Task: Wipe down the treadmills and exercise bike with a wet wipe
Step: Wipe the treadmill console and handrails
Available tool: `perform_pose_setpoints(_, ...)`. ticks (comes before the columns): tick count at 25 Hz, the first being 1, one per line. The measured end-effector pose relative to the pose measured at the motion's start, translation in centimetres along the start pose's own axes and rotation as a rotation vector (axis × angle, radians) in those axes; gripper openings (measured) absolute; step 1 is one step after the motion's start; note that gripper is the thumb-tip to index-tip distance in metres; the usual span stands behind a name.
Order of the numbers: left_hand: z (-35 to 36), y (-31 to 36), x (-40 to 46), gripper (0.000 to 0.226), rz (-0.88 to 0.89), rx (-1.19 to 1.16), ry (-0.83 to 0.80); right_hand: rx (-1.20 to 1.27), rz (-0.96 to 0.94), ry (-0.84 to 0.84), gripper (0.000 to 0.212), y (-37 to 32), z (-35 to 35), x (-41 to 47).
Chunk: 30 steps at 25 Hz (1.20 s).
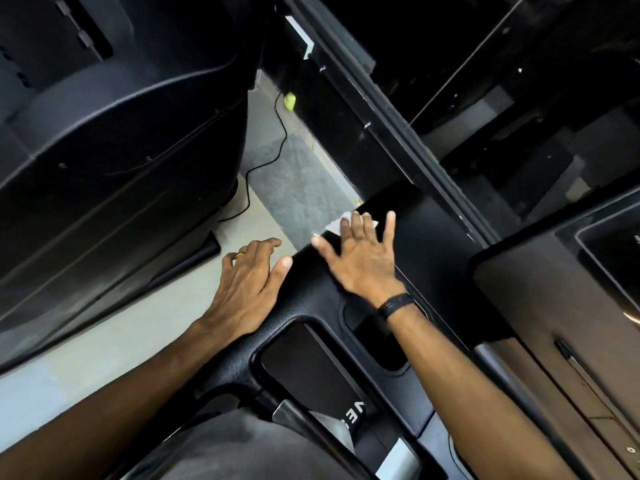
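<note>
Right hand [360, 261] is flat, fingers spread, pressing a white wet wipe [341, 225] onto the black treadmill console [426, 244]. Left hand [247, 289] rests loosely open on the console's edge, holding nothing, I think.

I see my right hand [360, 261] lying flat on the white wet wipe [341, 225], which sits on the far end of the black textured plastic treadmill console [426, 244]. My left hand [247, 289] rests on the console's left edge, just beside the right hand. A recessed tray [304, 362] lies in the console, nearer me, between my forearms. Left of the console runs the pale floor [86, 358], with a thin black cable [277, 147] lying on it. Beyond the floor, at far left, stands a second machine's black moulded housing [104, 140].
</note>
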<state>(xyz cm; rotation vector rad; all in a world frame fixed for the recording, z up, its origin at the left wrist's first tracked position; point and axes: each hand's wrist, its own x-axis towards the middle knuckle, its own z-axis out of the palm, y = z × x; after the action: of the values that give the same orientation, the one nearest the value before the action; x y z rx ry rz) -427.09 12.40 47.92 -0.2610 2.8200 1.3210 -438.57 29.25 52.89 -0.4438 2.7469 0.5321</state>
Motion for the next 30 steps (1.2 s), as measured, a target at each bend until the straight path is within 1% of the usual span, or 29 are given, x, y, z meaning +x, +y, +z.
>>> perform_pose_setpoints(1, -0.1, -0.1, 0.0, 0.073, 0.0, 0.002, -0.001, 0.05, 0.059, 0.031, 0.09, 1.9, -0.1, 1.2)
perform_pose_setpoints(3, -0.1, -0.2, 0.1, 0.072, 0.005, 0.012, 0.0, 0.139, 0.317, 0.042, 0.087, 6.9, -0.3, 3.9)
perform_pose_setpoints(4, -0.1, -0.1, 0.0, 0.072, 0.003, 0.012, 0.004, 0.208, 0.459, 0.014, 0.088, 9.0, -0.6, 4.8)
perform_pose_setpoints(5, -0.1, -0.1, 0.0, 0.071, -0.002, 0.009, 0.01, 0.272, 0.554, -0.018, 0.091, 10.1, -0.7, 5.2)
perform_pose_setpoints(6, -0.1, -0.1, -0.1, 0.07, -0.008, 0.005, 0.014, 0.287, 0.585, -0.044, 0.093, 9.8, -0.8, 5.0)
perform_pose_setpoints(7, 0.0, -0.1, -0.1, 0.069, -0.015, -0.002, 0.013, 0.263, 0.563, -0.048, 0.096, 8.2, -0.7, 4.2)
perform_pose_setpoints(8, 0.0, -0.1, 0.0, 0.069, -0.017, -0.007, 0.011, 0.239, 0.498, -0.058, 0.099, 5.8, -0.5, 2.7)
perform_pose_setpoints(10, 0.2, -0.2, 0.1, 0.069, -0.007, -0.004, 0.0, 0.192, 0.262, -0.024, 0.104, 1.4, 0.6, -1.9)
perform_pose_setpoints(11, 0.2, -0.2, 0.2, 0.069, 0.007, 0.005, -0.004, 0.158, 0.128, 0.035, 0.106, 0.3, 1.3, -4.0)
perform_pose_setpoints(12, 0.2, -0.1, 0.2, 0.07, 0.025, 0.015, -0.011, 0.146, 0.032, 0.089, 0.106, 0.3, 1.8, -5.3)
perform_pose_setpoints(13, 0.1, -0.1, 0.2, 0.069, 0.041, 0.021, -0.017, 0.171, -0.02, 0.109, 0.104, 1.6, 1.7, -5.3)
perform_pose_setpoints(14, 0.0, 0.0, 0.2, 0.069, 0.058, 0.026, -0.023, 0.192, -0.007, 0.1, 0.099, 3.7, 1.7, -4.5)
perform_pose_setpoints(15, -0.1, 0.1, 0.2, 0.068, 0.08, 0.036, -0.027, 0.24, 0.077, 0.064, 0.093, 5.9, 1.7, -3.8)
perform_pose_setpoints(16, -0.1, 0.2, 0.2, 0.067, 0.104, 0.05, -0.031, 0.308, 0.229, 0.017, 0.088, 7.8, 1.6, -3.5)
perform_pose_setpoints(17, -0.1, 0.4, 0.2, 0.066, 0.128, 0.062, -0.034, 0.365, 0.383, -0.02, 0.089, 8.5, 1.4, -3.7)
perform_pose_setpoints(18, -0.1, 0.6, 0.3, 0.065, 0.145, 0.063, -0.036, 0.387, 0.467, -0.032, 0.093, 7.7, 1.4, -4.3)
perform_pose_setpoints(19, 0.0, 1.0, 0.4, 0.065, 0.153, 0.051, -0.035, 0.371, 0.452, 0.004, 0.1, 5.8, 1.7, -5.2)
perform_pose_setpoints(21, 0.2, 2.3, 0.8, 0.065, 0.163, 0.01, -0.031, 0.354, 0.263, 0.093, 0.108, 1.6, 2.7, -7.3)
perform_pose_setpoints(22, 0.5, 3.1, 1.0, 0.064, 0.182, -0.001, -0.033, 0.35, 0.159, 0.094, 0.105, 0.9, 2.8, -8.2)
perform_pose_setpoints(23, 0.7, 3.8, 1.1, 0.063, 0.211, 0.003, -0.038, 0.339, 0.118, 0.081, 0.099, 1.4, 2.6, -8.7)
perform_pose_setpoints(24, 1.0, 4.3, 1.2, 0.062, 0.248, 0.023, -0.046, 0.324, 0.154, 0.039, 0.094, 2.6, 2.4, -8.8)
perform_pose_setpoints(25, 1.3, 4.5, 1.2, 0.061, 0.283, 0.051, -0.056, 0.329, 0.241, -0.032, 0.093, 4.0, 2.1, -9.2)
perform_pose_setpoints(27, 1.8, 4.3, 1.2, 0.061, 0.308, 0.086, -0.061, 0.321, 0.489, -0.2, 0.1, 6.2, 1.9, -10.8)
perform_pose_setpoints(28, 1.8, 4.1, 1.2, 0.061, 0.297, 0.084, -0.053, 0.289, 0.584, -0.26, 0.105, 6.2, 1.9, -12.1)
perform_pose_setpoints(30, 1.8, 4.1, 1.3, 0.06, 0.278, 0.074, -0.033, 0.279, 0.644, -0.329, 0.111, 4.7, 1.9, -14.1)
